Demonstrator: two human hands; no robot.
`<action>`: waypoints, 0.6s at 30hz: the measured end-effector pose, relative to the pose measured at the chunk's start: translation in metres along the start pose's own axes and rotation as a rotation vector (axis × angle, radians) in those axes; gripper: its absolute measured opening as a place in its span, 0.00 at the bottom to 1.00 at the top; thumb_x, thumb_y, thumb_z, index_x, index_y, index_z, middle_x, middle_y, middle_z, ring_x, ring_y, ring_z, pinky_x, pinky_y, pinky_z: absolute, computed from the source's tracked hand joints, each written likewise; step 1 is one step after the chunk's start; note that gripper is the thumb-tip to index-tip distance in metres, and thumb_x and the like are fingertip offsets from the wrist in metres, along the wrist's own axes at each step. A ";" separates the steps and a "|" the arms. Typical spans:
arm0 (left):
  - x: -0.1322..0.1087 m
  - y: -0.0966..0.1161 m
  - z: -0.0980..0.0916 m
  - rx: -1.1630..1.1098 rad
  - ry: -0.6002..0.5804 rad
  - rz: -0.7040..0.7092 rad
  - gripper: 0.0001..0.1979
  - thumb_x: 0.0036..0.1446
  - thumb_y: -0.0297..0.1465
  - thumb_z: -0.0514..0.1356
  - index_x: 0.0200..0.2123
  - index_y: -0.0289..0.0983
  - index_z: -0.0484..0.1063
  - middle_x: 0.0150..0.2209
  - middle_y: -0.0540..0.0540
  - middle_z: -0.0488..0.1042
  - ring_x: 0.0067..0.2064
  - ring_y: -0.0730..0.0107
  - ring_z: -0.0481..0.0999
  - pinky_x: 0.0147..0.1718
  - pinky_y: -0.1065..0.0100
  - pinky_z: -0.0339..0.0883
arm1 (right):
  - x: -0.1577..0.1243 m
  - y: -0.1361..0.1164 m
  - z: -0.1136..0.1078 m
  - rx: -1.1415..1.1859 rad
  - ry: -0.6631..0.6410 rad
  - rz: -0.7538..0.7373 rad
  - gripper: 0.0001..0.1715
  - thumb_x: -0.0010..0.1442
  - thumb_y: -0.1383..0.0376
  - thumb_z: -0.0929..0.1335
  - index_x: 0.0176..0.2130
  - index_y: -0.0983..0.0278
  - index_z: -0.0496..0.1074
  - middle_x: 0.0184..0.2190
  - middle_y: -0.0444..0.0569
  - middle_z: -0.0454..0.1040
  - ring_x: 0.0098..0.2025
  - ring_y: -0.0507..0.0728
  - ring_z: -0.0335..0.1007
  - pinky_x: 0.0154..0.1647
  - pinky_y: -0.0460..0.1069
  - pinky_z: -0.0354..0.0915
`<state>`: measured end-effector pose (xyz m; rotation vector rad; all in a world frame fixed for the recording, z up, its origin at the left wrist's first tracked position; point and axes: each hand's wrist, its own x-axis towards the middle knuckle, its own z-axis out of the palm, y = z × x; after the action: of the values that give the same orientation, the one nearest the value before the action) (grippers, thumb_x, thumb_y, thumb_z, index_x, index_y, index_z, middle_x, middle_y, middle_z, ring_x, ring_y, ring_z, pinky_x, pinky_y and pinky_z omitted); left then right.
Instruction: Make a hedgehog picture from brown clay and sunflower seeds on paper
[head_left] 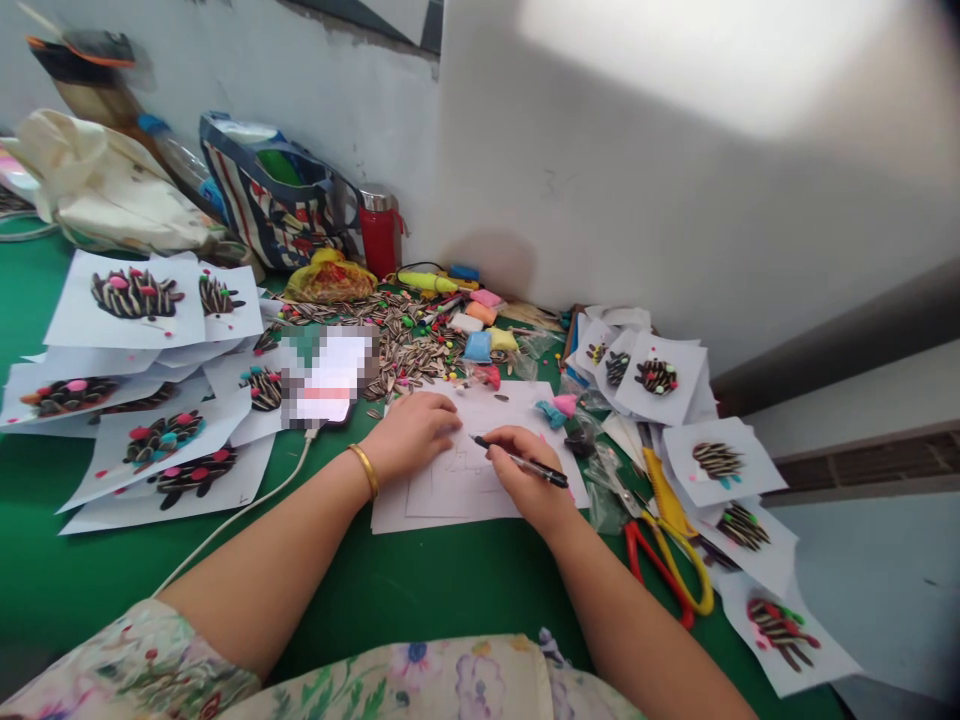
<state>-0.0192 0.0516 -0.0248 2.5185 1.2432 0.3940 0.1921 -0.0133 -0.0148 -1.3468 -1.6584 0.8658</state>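
Note:
White paper sheets (pixel 457 502) lie on the green table, the top one with faint pencil-like lines. My right hand (pixel 529 480) is closed around a black pen (pixel 534 466), whose tip points left, close to the paper. My left hand (pixel 411 435) rests flat on the sheets' left part, fingers stretched out, a gold bangle (pixel 364 470) at the wrist. Beyond the paper spreads a heap of striped sunflower seeds (pixel 409 350). Blue clay (pixel 477 347) and yellow clay (pixel 504 340) in small packs sit behind the sheets.
Seed-decorated cards (pixel 161 440) are stacked at left, and more cards (pixel 720 462) at right. Scissors with red and yellow handles (pixel 667 560) lie by my right forearm. A phone (pixel 326 380) trails a white cable (pixel 247 515). A red flask (pixel 380 235) stands near the wall.

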 end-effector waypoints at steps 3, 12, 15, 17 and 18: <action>0.000 -0.001 0.000 -0.001 0.000 0.004 0.13 0.55 0.31 0.65 0.45 0.43 0.79 0.51 0.45 0.75 0.55 0.56 0.71 0.56 0.56 0.62 | 0.002 -0.001 -0.003 -0.059 0.026 -0.003 0.10 0.58 0.63 0.66 0.38 0.61 0.77 0.34 0.47 0.79 0.36 0.56 0.74 0.38 0.49 0.69; -0.001 0.000 0.000 -0.005 0.012 0.012 0.13 0.55 0.30 0.64 0.45 0.43 0.79 0.51 0.45 0.75 0.54 0.57 0.71 0.56 0.56 0.62 | -0.003 -0.004 0.001 -0.055 0.006 -0.006 0.10 0.58 0.63 0.66 0.39 0.60 0.76 0.34 0.47 0.78 0.36 0.56 0.73 0.39 0.49 0.68; 0.000 0.000 0.001 -0.006 0.010 0.007 0.13 0.55 0.30 0.64 0.45 0.43 0.79 0.51 0.45 0.75 0.54 0.56 0.71 0.55 0.56 0.62 | -0.003 0.004 0.012 -0.067 -0.049 0.017 0.11 0.58 0.64 0.66 0.38 0.61 0.77 0.34 0.47 0.78 0.35 0.56 0.73 0.39 0.49 0.68; 0.000 0.000 0.000 -0.005 0.006 0.004 0.13 0.55 0.30 0.65 0.45 0.43 0.79 0.51 0.45 0.75 0.54 0.56 0.71 0.55 0.55 0.63 | -0.001 0.010 0.016 -0.058 -0.059 0.041 0.11 0.58 0.64 0.65 0.38 0.61 0.77 0.34 0.46 0.78 0.34 0.55 0.72 0.37 0.49 0.67; 0.000 0.000 0.000 -0.004 0.005 0.002 0.13 0.55 0.30 0.65 0.45 0.43 0.79 0.52 0.45 0.75 0.54 0.56 0.71 0.55 0.55 0.63 | 0.000 0.012 0.017 -0.052 -0.062 0.050 0.11 0.58 0.63 0.65 0.38 0.61 0.77 0.33 0.46 0.78 0.34 0.55 0.72 0.37 0.49 0.67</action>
<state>-0.0188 0.0514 -0.0249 2.5170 1.2406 0.4026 0.1823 -0.0115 -0.0328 -1.4151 -1.7116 0.9065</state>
